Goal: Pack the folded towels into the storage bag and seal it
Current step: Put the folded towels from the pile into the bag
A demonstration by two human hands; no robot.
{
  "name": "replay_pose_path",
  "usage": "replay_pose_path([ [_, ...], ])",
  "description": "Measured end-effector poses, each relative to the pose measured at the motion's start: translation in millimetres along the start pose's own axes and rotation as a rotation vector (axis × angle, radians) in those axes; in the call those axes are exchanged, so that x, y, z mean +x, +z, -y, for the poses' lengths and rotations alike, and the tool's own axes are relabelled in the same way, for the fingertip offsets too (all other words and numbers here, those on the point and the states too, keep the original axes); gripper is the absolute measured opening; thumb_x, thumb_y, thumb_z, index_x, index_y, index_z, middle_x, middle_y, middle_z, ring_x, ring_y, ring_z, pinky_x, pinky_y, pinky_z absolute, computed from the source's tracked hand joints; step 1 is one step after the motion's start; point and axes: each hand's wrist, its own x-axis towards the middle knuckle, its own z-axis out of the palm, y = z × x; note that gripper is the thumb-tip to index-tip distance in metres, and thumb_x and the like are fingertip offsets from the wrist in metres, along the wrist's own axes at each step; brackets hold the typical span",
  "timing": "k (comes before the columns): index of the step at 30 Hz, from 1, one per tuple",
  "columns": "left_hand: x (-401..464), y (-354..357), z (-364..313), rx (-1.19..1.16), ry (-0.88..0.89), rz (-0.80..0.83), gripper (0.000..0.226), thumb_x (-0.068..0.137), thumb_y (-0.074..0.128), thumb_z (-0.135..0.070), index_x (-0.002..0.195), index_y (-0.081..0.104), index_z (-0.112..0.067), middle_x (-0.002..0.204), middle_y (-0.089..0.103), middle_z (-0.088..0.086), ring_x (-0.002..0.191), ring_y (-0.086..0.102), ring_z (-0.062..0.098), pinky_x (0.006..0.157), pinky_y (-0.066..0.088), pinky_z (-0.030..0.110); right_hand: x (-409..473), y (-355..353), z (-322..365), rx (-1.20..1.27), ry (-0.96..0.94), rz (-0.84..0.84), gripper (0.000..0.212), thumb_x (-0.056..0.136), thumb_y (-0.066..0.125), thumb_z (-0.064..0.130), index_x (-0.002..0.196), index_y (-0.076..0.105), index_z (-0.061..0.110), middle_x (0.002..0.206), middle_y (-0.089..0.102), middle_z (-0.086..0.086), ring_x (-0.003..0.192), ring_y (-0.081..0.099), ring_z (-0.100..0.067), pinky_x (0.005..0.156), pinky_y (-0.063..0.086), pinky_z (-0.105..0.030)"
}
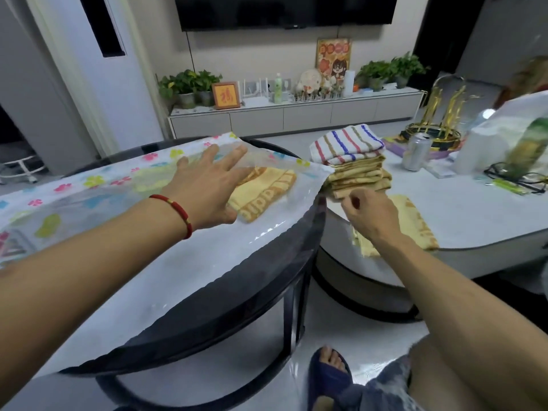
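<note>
A clear storage bag [98,188] printed with coloured flowers lies across the round dark table [267,280]. One folded yellow towel [264,188] is inside it near its right end. My left hand [207,188] reaches over the bag with fingers spread, lying on the bag's top sheet above that towel. A stack of folded towels [358,173], yellow ones under a striped one [347,142], stands on the white table to the right. My right hand [370,215] hovers at the stack's front edge, fingers curled, over another yellow towel [415,223]. Whether it holds anything is hidden.
The white table [474,215] also carries a drink can [416,151], a gold rack [439,120], glasses [516,176] and a plastic bag [510,134]. My foot in a blue slipper [329,372] is on the floor between the tables. A TV cabinet stands behind.
</note>
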Motion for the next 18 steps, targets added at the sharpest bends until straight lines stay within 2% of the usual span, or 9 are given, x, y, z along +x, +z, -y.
replay_pose_path([
  [2,2,3,-5,0.001,-0.008,-0.002,0.086,0.08,0.071,-0.047,0.152,0.024,-0.04,0.167,0.001,-0.006,0.148,0.014,0.036,0.102,0.039,0.066,0,1,-47,-0.084,0.176,0.027,0.028,0.099,0.052,0.033,0.096,0.07,0.011,0.102,0.068,-0.018,0.097,0.061,-0.04,0.073,0.047,-0.04],
  [4,6,4,-8,-0.008,-0.02,0.004,0.088,0.08,0.071,-0.047,0.152,0.022,-0.041,0.167,0.0,-0.006,0.149,0.013,0.037,0.103,0.037,0.067,0,5,-81,-0.202,0.378,0.181,0.042,0.102,0.051,0.04,0.127,0.059,0.007,0.132,0.053,-0.026,0.121,0.049,-0.045,0.097,0.042,-0.048],
  [6,9,5,-8,-0.029,-0.039,0.008,0.09,0.08,0.072,-0.048,0.153,0.02,-0.041,0.167,-0.003,-0.005,0.149,0.011,0.037,0.104,0.035,0.068,-3,3,-97,-0.225,0.529,0.285,0.054,0.102,0.049,0.048,0.14,0.046,0.01,0.142,0.044,-0.027,0.13,0.041,-0.046,0.107,0.033,-0.051],
  [9,10,6,-5,-0.035,-0.058,0.002,0.091,0.08,0.072,-0.049,0.153,0.019,-0.041,0.167,-0.002,-0.004,0.15,0.01,0.037,0.106,0.034,0.069,3,-2,-103,-0.155,0.534,0.28,0.058,0.097,0.061,0.048,0.142,0.042,0.017,0.14,0.049,-0.024,0.129,0.044,-0.046,0.106,0.035,-0.052],
  [12,8,6,-6,-0.029,-0.06,-0.002,0.09,0.08,0.072,-0.047,0.153,0.019,-0.042,0.167,0.001,-0.003,0.149,0.013,0.038,0.105,0.035,0.068,12,-10,-105,0.035,0.588,0.293,0.069,0.086,0.078,0.038,0.142,0.041,0.019,0.138,0.051,-0.022,0.124,0.051,-0.043,0.098,0.046,-0.051],
  [15,6,6,-7,-0.016,-0.074,0.007,0.087,0.082,0.07,-0.047,0.153,0.02,-0.042,0.166,0.009,0.0,0.147,0.016,0.037,0.105,0.037,0.065,15,-18,-103,0.243,0.681,0.354,0.08,0.08,0.088,0.025,0.144,0.041,0.021,0.139,0.05,-0.017,0.125,0.053,-0.04,0.094,0.051,-0.05],
  [18,4,4,-7,-0.011,-0.075,0.001,0.086,0.083,0.069,-0.047,0.153,0.021,-0.042,0.166,0.013,0.001,0.146,0.02,0.037,0.103,0.04,0.063,12,-23,-99,0.625,0.767,0.357,0.066,0.079,0.086,0.012,0.135,0.053,0.022,0.132,0.058,-0.012,0.112,0.065,-0.036,0.091,0.059,-0.056],
])
